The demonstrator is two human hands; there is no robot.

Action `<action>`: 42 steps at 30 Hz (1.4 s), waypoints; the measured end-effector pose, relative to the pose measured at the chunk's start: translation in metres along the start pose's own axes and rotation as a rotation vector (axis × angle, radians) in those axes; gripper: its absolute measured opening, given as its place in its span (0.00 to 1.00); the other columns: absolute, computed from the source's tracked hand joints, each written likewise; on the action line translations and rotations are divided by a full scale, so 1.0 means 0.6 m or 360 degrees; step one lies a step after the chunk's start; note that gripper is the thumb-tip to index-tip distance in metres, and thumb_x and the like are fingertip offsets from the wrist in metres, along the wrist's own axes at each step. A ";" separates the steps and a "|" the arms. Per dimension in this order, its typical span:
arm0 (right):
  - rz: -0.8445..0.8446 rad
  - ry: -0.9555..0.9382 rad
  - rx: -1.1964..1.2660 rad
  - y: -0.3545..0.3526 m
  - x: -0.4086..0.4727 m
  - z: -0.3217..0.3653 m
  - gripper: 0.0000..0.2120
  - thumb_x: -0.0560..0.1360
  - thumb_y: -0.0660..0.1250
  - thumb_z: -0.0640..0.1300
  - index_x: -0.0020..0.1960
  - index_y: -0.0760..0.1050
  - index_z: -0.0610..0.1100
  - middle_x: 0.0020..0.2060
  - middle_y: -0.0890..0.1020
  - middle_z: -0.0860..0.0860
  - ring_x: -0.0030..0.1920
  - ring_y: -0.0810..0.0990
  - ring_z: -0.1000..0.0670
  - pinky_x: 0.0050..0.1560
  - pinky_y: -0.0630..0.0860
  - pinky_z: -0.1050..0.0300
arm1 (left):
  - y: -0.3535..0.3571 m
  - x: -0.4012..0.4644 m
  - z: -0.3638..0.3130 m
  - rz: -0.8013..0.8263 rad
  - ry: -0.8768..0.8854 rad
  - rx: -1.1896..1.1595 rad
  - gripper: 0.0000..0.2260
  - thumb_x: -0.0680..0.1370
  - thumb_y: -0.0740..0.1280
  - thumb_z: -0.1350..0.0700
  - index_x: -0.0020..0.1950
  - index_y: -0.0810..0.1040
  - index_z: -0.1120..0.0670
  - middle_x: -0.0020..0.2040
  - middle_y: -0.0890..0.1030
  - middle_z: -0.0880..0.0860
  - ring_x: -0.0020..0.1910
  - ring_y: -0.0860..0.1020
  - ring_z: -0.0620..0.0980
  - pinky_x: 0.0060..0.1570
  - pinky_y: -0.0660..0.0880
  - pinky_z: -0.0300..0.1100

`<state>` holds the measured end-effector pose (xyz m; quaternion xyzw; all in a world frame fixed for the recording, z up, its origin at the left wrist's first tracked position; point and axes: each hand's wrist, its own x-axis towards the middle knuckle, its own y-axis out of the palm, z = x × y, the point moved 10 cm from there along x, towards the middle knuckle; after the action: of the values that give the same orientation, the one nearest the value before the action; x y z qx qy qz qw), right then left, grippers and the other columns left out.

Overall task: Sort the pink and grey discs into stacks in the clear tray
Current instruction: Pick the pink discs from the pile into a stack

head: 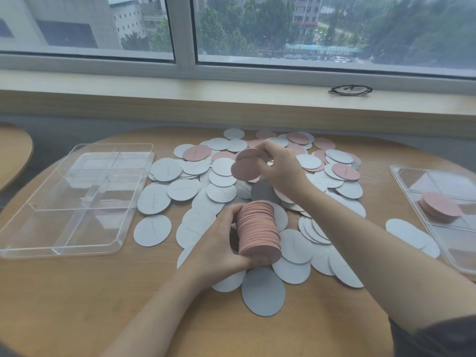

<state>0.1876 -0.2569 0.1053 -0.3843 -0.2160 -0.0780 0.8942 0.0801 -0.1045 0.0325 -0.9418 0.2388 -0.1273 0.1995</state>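
Observation:
A wide pile of grey discs mixed with pink discs covers the middle of the round wooden table. My left hand grips a thick stack of pink discs from its left side, held just above the pile. My right hand is raised over the pile's far part and pinches two pink discs between thumb and fingers. A clear divided tray lies at the left with nothing in it. A second clear tray at the right edge holds a short stack of pink discs.
A window sill runs behind the table with a pair of black glasses on it. Another wooden table edge shows at far left. Bare tabletop lies in front of the pile and around the left tray.

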 end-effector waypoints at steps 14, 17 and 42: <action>0.0408 0.0142 0.0124 0.047 -0.025 -0.012 0.05 0.75 0.70 0.45 0.51 0.78 0.52 0.46 0.82 0.56 0.48 0.80 0.54 0.49 0.77 0.58 | 0.000 0.001 -0.002 -0.0008 0.0006 0.0001 0.41 0.63 0.84 0.47 0.69 0.67 0.38 0.58 0.78 0.39 0.53 0.80 0.44 0.53 0.80 0.48; 0.0662 0.0093 0.0063 0.082 -0.043 -0.007 0.08 0.74 0.73 0.54 0.49 0.80 0.51 0.46 0.83 0.57 0.48 0.80 0.58 0.47 0.74 0.63 | -0.001 0.000 0.000 -0.0019 -0.0014 0.0021 0.40 0.62 0.84 0.46 0.68 0.66 0.37 0.58 0.77 0.37 0.54 0.80 0.42 0.54 0.79 0.46; 0.0066 0.0213 0.0182 -0.029 -0.085 -0.009 0.05 0.77 0.63 0.36 0.52 0.74 0.39 0.42 0.80 0.43 0.43 0.77 0.42 0.43 0.74 0.52 | -0.001 0.000 -0.005 -0.0007 0.0064 0.0000 0.40 0.63 0.84 0.49 0.70 0.68 0.38 0.61 0.77 0.37 0.58 0.79 0.44 0.56 0.79 0.48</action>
<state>0.1387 -0.2742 0.0903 -0.3308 -0.1518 -0.0724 0.9286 0.0795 -0.1053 0.0355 -0.9395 0.2408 -0.1466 0.1946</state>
